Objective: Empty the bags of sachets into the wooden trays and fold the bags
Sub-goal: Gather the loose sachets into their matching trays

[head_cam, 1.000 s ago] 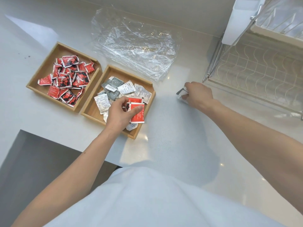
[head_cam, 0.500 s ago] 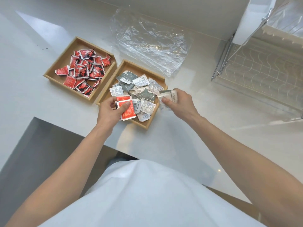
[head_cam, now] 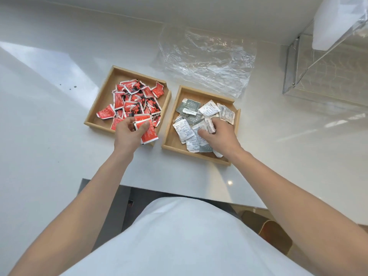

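Observation:
Two wooden trays sit side by side on the white counter. The left tray [head_cam: 103,100] holds several red sachets [head_cam: 135,100]; the right tray [head_cam: 173,143] holds several grey and white sachets [head_cam: 191,108]. My left hand [head_cam: 129,134] hovers over the left tray's near edge, gripping a couple of red sachets [head_cam: 148,134]. My right hand [head_cam: 221,136] rests in the right tray, fingers closed on a grey and white sachet [head_cam: 207,125]. A crumpled clear plastic bag [head_cam: 207,58] lies flat behind the trays.
A wire dish rack [head_cam: 326,72] stands at the right back with a white object [head_cam: 334,22] above it. The counter's front edge runs just below my forearms, with a dark gap [head_cam: 111,196] beneath.
My left hand carried the red sachets from the right tray over to the left tray. My right hand brought a grey and white sachet from the counter into the right tray.

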